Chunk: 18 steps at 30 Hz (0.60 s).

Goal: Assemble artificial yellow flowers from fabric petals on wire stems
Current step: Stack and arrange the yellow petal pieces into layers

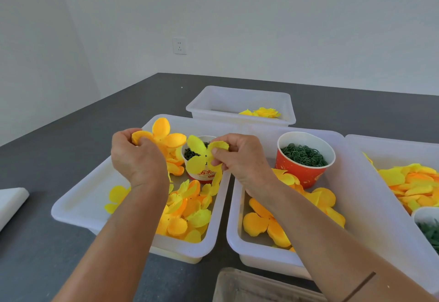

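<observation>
Few flowers done in far bin; left hand pinches orange petals, right hand yellow petals; loose piles remain.

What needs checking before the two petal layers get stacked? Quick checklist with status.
1. Left hand grips the orange petal piece: ok.
2. Right hand pinches the pale yellow petal piece: ok.
3. The two pieces held apart, not tangled: ok.
4. Centre holes lined up: cannot tell, fingers cover them.
5. Wire stem in either hand: cannot tell, none visible.
6. Red cup of green rings upright in the right tray: ok.
</observation>
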Each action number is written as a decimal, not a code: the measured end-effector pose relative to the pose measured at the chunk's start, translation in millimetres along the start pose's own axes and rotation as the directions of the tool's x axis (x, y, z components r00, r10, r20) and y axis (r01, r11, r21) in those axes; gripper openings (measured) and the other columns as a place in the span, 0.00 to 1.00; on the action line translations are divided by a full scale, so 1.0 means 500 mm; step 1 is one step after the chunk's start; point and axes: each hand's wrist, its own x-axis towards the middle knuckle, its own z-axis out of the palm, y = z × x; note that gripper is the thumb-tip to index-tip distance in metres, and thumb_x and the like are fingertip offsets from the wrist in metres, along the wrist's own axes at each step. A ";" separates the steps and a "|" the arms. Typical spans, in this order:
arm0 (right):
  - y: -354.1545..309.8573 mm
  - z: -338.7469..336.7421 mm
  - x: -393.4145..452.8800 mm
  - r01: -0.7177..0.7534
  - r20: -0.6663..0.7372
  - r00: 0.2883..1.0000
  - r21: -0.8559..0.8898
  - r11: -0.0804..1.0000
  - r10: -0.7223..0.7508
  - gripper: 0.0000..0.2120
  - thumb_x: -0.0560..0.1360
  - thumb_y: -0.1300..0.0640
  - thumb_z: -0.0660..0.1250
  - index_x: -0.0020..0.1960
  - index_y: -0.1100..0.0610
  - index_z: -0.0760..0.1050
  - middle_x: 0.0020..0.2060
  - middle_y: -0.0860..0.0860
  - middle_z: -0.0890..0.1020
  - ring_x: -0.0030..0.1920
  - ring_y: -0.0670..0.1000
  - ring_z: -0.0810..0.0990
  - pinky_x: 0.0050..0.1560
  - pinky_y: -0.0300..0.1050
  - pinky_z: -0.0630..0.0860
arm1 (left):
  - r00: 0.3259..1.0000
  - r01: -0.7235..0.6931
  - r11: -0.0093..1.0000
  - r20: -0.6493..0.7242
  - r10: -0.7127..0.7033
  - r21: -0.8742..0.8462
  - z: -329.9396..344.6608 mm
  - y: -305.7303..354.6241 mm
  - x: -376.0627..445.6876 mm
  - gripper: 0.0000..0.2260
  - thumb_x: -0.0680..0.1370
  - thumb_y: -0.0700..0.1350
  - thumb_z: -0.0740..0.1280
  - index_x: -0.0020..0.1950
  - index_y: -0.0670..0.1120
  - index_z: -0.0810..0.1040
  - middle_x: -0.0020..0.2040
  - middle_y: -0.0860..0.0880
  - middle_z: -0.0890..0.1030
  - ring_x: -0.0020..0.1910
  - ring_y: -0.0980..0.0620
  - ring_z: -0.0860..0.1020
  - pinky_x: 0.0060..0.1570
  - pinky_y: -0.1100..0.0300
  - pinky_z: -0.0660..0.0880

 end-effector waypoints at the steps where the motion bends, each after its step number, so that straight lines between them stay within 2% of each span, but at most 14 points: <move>1: 0.000 0.003 0.000 0.028 0.026 0.999 -0.037 0.999 -0.027 0.14 0.73 0.65 0.66 0.40 0.45 0.78 0.32 0.51 0.82 0.37 0.48 0.82 0.44 0.44 0.78 | 1.000 -0.006 1.000 -0.007 0.006 -0.018 0.000 0.000 -0.001 0.10 0.76 0.35 0.58 0.52 0.43 0.77 0.43 0.50 0.74 0.43 0.50 0.73 0.46 0.53 0.75; 3: -0.001 0.010 -0.003 0.065 0.069 0.996 -0.082 0.995 -0.059 0.16 0.73 0.66 0.66 0.43 0.45 0.80 0.36 0.47 0.82 0.40 0.46 0.83 0.47 0.43 0.79 | 0.999 -0.037 0.998 -0.015 0.037 -0.059 0.000 0.000 -0.003 0.10 0.76 0.36 0.59 0.52 0.44 0.76 0.39 0.54 0.72 0.43 0.51 0.72 0.45 0.55 0.74; 6: -0.002 0.012 -0.007 0.113 0.122 0.988 -0.122 0.986 -0.098 0.14 0.72 0.67 0.67 0.54 0.54 0.81 0.43 0.43 0.81 0.46 0.44 0.81 0.50 0.39 0.77 | 0.995 -0.104 0.988 -0.009 0.103 -0.111 0.000 0.000 -0.005 0.08 0.76 0.37 0.60 0.51 0.44 0.76 0.40 0.53 0.74 0.42 0.52 0.72 0.44 0.56 0.73; 8: -0.004 0.012 -0.010 0.162 0.164 0.977 -0.135 0.977 -0.139 0.14 0.72 0.68 0.67 0.54 0.57 0.81 0.45 0.46 0.82 0.46 0.46 0.81 0.51 0.39 0.78 | 0.989 -0.143 0.981 0.014 0.146 -0.133 0.000 0.000 -0.008 0.06 0.75 0.38 0.62 0.49 0.46 0.76 0.40 0.52 0.74 0.39 0.53 0.72 0.42 0.57 0.73; 10: -0.005 0.013 -0.012 0.175 0.177 0.973 -0.156 0.972 -0.147 0.14 0.71 0.69 0.67 0.55 0.59 0.81 0.46 0.50 0.83 0.44 0.46 0.82 0.52 0.45 0.79 | 0.982 -0.183 0.971 0.018 0.188 -0.152 0.000 0.000 -0.010 0.05 0.75 0.39 0.63 0.47 0.48 0.75 0.37 0.55 0.73 0.35 0.58 0.70 0.39 0.61 0.72; 14: -0.002 0.018 -0.015 0.224 0.186 0.966 -0.258 0.940 -0.180 0.10 0.72 0.64 0.68 0.54 0.62 0.80 0.48 0.56 0.84 0.48 0.52 0.81 0.51 0.46 0.77 | 0.963 -0.266 0.949 -0.017 0.267 -0.167 -0.002 -0.001 -0.009 0.04 0.75 0.39 0.64 0.46 0.48 0.74 0.36 0.59 0.72 0.33 0.61 0.69 0.37 0.65 0.70; 16: -0.003 0.020 -0.015 0.244 0.195 0.961 -0.267 0.932 -0.196 0.10 0.72 0.64 0.69 0.52 0.65 0.79 0.47 0.61 0.82 0.46 0.58 0.79 0.49 0.49 0.75 | 0.962 -0.266 0.949 0.009 0.271 -0.172 0.001 -0.003 -0.009 0.04 0.75 0.39 0.64 0.46 0.48 0.75 0.36 0.59 0.72 0.31 0.62 0.70 0.37 0.66 0.70; 18: -0.004 0.020 -0.013 0.231 0.150 0.968 -0.237 0.943 -0.200 0.08 0.73 0.64 0.67 0.51 0.65 0.79 0.47 0.61 0.82 0.47 0.58 0.79 0.49 0.50 0.76 | 0.964 -0.237 0.955 0.076 0.253 -0.176 0.002 -0.004 -0.011 0.04 0.75 0.39 0.65 0.45 0.48 0.77 0.35 0.58 0.74 0.31 0.63 0.71 0.35 0.67 0.71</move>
